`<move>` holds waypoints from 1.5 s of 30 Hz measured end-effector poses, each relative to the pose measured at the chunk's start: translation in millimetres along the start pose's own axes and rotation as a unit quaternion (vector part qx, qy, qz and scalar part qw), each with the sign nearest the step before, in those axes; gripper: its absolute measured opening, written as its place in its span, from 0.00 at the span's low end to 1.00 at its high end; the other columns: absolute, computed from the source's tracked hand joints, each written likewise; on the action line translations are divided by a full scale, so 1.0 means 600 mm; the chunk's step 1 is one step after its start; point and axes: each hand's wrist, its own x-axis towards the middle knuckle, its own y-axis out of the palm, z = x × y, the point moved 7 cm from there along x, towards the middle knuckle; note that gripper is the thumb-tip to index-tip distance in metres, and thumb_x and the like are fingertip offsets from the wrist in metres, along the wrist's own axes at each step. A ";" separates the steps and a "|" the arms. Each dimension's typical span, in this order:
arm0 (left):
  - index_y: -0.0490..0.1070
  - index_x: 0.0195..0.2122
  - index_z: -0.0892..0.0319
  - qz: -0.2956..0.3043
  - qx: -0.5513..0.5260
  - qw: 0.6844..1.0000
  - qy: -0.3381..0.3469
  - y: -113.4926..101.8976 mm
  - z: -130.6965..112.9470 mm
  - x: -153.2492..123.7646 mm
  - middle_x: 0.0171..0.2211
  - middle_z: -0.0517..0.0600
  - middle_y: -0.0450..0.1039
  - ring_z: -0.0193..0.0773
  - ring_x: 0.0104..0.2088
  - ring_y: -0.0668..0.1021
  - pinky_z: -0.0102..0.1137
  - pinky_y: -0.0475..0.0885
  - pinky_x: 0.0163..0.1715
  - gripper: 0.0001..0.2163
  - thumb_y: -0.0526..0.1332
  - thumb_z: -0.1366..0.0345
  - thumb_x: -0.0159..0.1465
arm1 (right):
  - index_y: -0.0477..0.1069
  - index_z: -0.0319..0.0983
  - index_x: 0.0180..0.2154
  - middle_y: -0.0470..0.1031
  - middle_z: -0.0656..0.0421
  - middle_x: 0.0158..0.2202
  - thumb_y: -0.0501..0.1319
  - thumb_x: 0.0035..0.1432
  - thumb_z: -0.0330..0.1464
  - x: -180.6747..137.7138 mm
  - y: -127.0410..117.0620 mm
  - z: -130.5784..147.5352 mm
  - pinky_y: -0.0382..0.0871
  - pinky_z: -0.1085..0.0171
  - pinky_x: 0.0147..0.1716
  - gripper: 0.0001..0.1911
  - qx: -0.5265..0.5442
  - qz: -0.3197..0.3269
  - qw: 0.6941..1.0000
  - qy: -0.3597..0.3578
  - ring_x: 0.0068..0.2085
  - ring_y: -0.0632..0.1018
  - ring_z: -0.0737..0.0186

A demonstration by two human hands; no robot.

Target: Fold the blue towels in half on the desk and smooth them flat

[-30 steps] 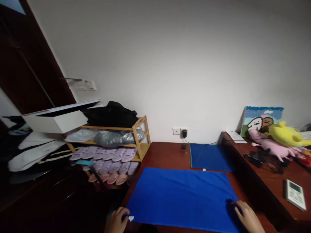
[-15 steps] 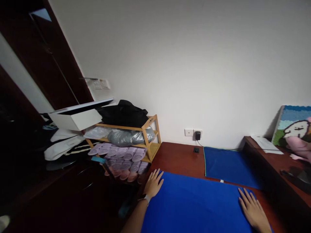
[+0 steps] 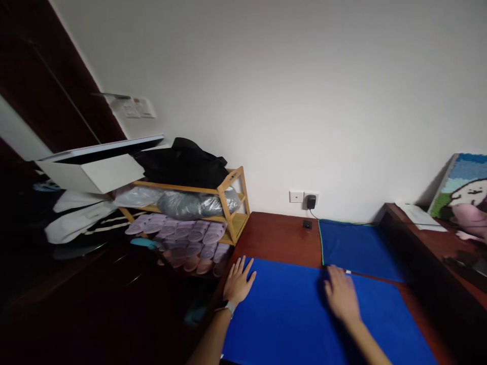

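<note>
A bright blue cloth (image 3: 281, 314) lies spread flat on the reddish-brown wooden desk (image 3: 281, 241). My left hand (image 3: 238, 286), with a watch on its wrist, rests flat at the cloth's far left corner, fingers spread. Over the middle of the cloth, near its far edge, is my right hand (image 3: 341, 294), slightly blurred. Its fingers are stretched forward and nothing shows in them; a shadow falls on the cloth beside it. Just beyond lies a second, darker blue cloth (image 3: 357, 251) with a green edge, a small white tag (image 3: 348, 272) at its near side.
A wooden rack (image 3: 228, 203) on the left holds lilac slippers (image 3: 182, 230), plastic-wrapped things and a black bag (image 3: 186, 165), with a white box (image 3: 95, 172) beside it. A plugged-in black adapter (image 3: 311, 202) is on the wall. A raised ledge on the right bears a pink plush toy (image 3: 470, 218).
My right hand has left the cloth's far right corner and moved left to its middle. My left hand stays at the left corner. The view has shifted slightly.
</note>
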 end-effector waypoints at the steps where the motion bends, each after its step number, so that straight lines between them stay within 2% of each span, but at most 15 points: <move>1: 0.57 0.71 0.48 -0.002 -0.001 1.000 0.001 -0.002 0.000 0.001 0.73 0.54 0.54 0.51 0.72 0.57 0.50 0.55 0.69 0.27 0.49 0.48 0.73 | 0.57 0.36 0.70 0.57 0.52 0.72 0.42 0.68 0.46 0.008 0.017 0.079 0.43 0.43 0.70 0.35 0.028 0.033 0.998 -0.043 0.72 0.55 0.46; 4: 0.58 0.70 0.48 -0.010 -0.008 1.000 0.006 -0.002 0.002 0.004 0.73 0.53 0.54 0.51 0.72 0.58 0.50 0.56 0.68 0.27 0.50 0.49 0.72 | 0.49 0.42 0.72 0.49 0.59 0.74 0.40 0.70 0.51 0.024 0.070 0.226 0.39 0.45 0.71 0.36 0.075 0.124 0.985 -0.096 0.74 0.49 0.51; 6: 0.58 0.70 0.47 -0.013 -0.010 1.000 0.004 0.001 0.006 0.008 0.73 0.53 0.54 0.51 0.71 0.59 0.50 0.56 0.68 0.26 0.50 0.49 0.72 | 0.47 0.44 0.72 0.47 0.60 0.74 0.39 0.70 0.52 0.029 0.090 0.225 0.38 0.44 0.71 0.36 0.076 0.143 0.983 -0.081 0.74 0.47 0.52; 9: 0.58 0.70 0.48 -0.014 -0.009 1.000 0.001 0.005 0.010 0.014 0.73 0.54 0.54 0.51 0.71 0.59 0.51 0.56 0.68 0.27 0.51 0.50 0.72 | 0.49 0.44 0.72 0.48 0.59 0.74 0.40 0.69 0.53 0.019 0.080 0.093 0.39 0.44 0.71 0.37 0.043 0.115 0.992 -0.019 0.74 0.48 0.51; 14: 0.59 0.69 0.47 -0.019 -0.022 1.000 -0.007 0.003 0.008 0.017 0.72 0.53 0.56 0.52 0.71 0.59 0.51 0.55 0.68 0.26 0.52 0.50 0.71 | 0.58 0.40 0.69 0.57 0.53 0.71 0.41 0.63 0.54 -0.040 -0.015 -0.236 0.48 0.39 0.69 0.41 -0.013 0.046 0.991 0.126 0.72 0.54 0.43; 17: 0.60 0.69 0.47 -0.023 -0.023 0.999 -0.009 0.001 0.006 0.017 0.72 0.52 0.57 0.51 0.71 0.59 0.51 0.55 0.68 0.26 0.52 0.50 0.71 | 0.64 0.51 0.65 0.65 0.56 0.68 0.42 0.60 0.56 -0.063 -0.055 -0.364 0.55 0.35 0.65 0.38 -0.018 0.027 0.985 0.169 0.70 0.60 0.39; 21: 0.60 0.69 0.47 -0.020 -0.013 1.000 -0.012 0.000 0.005 0.018 0.72 0.53 0.57 0.52 0.71 0.59 0.51 0.55 0.68 0.26 0.52 0.51 0.71 | 0.66 0.57 0.63 0.68 0.61 0.66 0.45 0.57 0.59 -0.068 -0.051 -0.423 0.54 0.36 0.65 0.37 0.015 -0.028 0.985 0.172 0.69 0.61 0.38; 29: 0.60 0.69 0.48 -0.022 0.006 1.000 -0.008 -0.005 0.001 0.017 0.72 0.54 0.56 0.51 0.71 0.61 0.51 0.56 0.68 0.26 0.51 0.51 0.71 | 0.72 0.55 0.58 0.70 0.56 0.65 0.50 0.52 0.56 -0.064 -0.042 -0.436 0.49 0.32 0.66 0.35 0.074 -0.041 0.979 0.186 0.69 0.60 0.35; 32: 0.60 0.69 0.48 -0.024 0.010 1.000 -0.005 -0.002 0.001 0.016 0.72 0.54 0.56 0.51 0.71 0.61 0.50 0.57 0.67 0.26 0.51 0.52 0.71 | 0.72 0.54 0.58 0.73 0.58 0.62 0.47 0.54 0.55 -0.050 -0.069 -0.390 0.46 0.32 0.66 0.34 0.057 -0.052 0.973 0.216 0.69 0.62 0.35; 34: 0.60 0.69 0.48 -0.028 0.007 1.000 -0.005 0.001 0.004 0.016 0.72 0.54 0.56 0.51 0.70 0.61 0.51 0.57 0.67 0.26 0.52 0.51 0.71 | 0.70 0.50 0.61 0.72 0.55 0.62 0.44 0.58 0.54 -0.029 -0.079 -0.301 0.43 0.32 0.67 0.36 0.032 -0.053 0.980 0.189 0.69 0.61 0.35; 37: 0.60 0.69 0.49 -0.038 -0.001 0.999 -0.001 0.004 0.006 0.016 0.72 0.54 0.57 0.51 0.70 0.61 0.51 0.57 0.67 0.26 0.51 0.51 0.71 | 0.63 0.36 0.66 0.64 0.49 0.68 0.40 0.65 0.49 0.008 -0.050 -0.082 0.41 0.38 0.69 0.38 0.030 -0.002 0.998 0.050 0.71 0.57 0.38; 39: 0.60 0.69 0.48 -0.042 -0.003 0.999 0.001 0.004 0.007 0.016 0.72 0.54 0.57 0.51 0.70 0.61 0.51 0.57 0.67 0.26 0.51 0.51 0.71 | 0.60 0.38 0.68 0.60 0.57 0.70 0.43 0.67 0.49 0.024 -0.012 0.064 0.44 0.51 0.71 0.36 0.043 0.024 0.999 -0.015 0.72 0.56 0.49; 41: 0.60 0.69 0.48 -0.037 -0.002 0.999 0.001 0.004 0.007 0.018 0.72 0.54 0.57 0.50 0.70 0.61 0.50 0.57 0.67 0.26 0.51 0.51 0.71 | 0.53 0.41 0.71 0.53 0.60 0.73 0.41 0.69 0.50 0.030 0.034 0.182 0.42 0.52 0.72 0.36 0.068 0.077 0.991 -0.084 0.73 0.53 0.54; 43: 0.60 0.69 0.48 -0.029 0.000 1.000 -0.002 0.005 0.009 0.019 0.72 0.55 0.57 0.50 0.70 0.61 0.49 0.57 0.67 0.26 0.51 0.51 0.71 | 0.49 0.41 0.72 0.48 0.60 0.74 0.38 0.70 0.52 0.031 0.068 0.233 0.40 0.49 0.72 0.37 0.082 0.132 0.982 -0.106 0.74 0.50 0.54; 45: 0.60 0.69 0.48 -0.024 0.001 1.000 -0.006 0.006 0.010 0.020 0.72 0.54 0.57 0.50 0.70 0.61 0.49 0.57 0.67 0.26 0.51 0.50 0.71 | 0.47 0.41 0.72 0.46 0.59 0.74 0.37 0.70 0.52 0.030 0.079 0.210 0.39 0.47 0.72 0.38 0.077 0.155 0.981 -0.088 0.74 0.48 0.53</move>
